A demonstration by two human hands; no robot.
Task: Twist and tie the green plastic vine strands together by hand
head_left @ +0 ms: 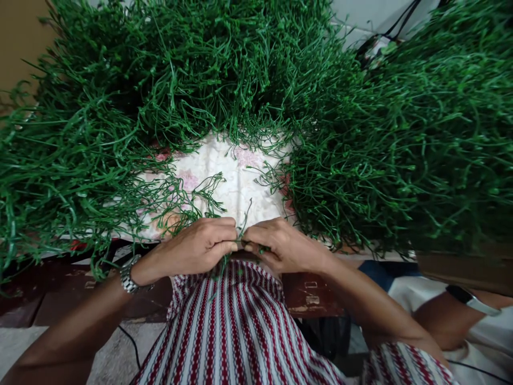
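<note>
Close together at the table's front edge, my two hands meet over a striped cloth. My left hand (204,243), with a metal watch at its wrist, is closed with thumb and fingers pinching a thin green stem (247,214). My right hand (280,243) is closed too, its fingers curled on green stems at the same spot. A few stem ends hang below the fingers. Beside and behind my left hand lie loose green stems (196,195) on a white floral cloth (228,171).
Large heaps of thin green stems surround the cloth, one at the left (72,160), one behind (224,59) and one at the right (401,160). Another person's arm (441,321) with a dark-faced watch rests at the lower right. A black strap (403,18) shows at the back.
</note>
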